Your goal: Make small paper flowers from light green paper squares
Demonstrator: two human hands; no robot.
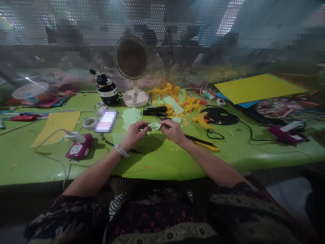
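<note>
Between my two hands, just above the green tabletop, is a small pale green piece of folded paper (154,126). My left hand (137,135) pinches its left edge, and a light band circles that wrist. My right hand (174,131) pinches the opposite edge. Beyond my fingers lie a stack of pale green paper squares (131,115) and a black stapler (155,110). Many folded orange-yellow paper pieces (167,90) are heaped behind the stapler. A yellow-and-black cutter (203,143) rests beside my right wrist.
A small fan (135,96) and a dark bottle (108,95) stand at the back. A lit phone (106,121), tape roll (89,123) and purple power adapter (79,149) are leftward. To the right are a yellow glue gun (202,119), coiled black cable (220,116) and yellow sheets (261,88).
</note>
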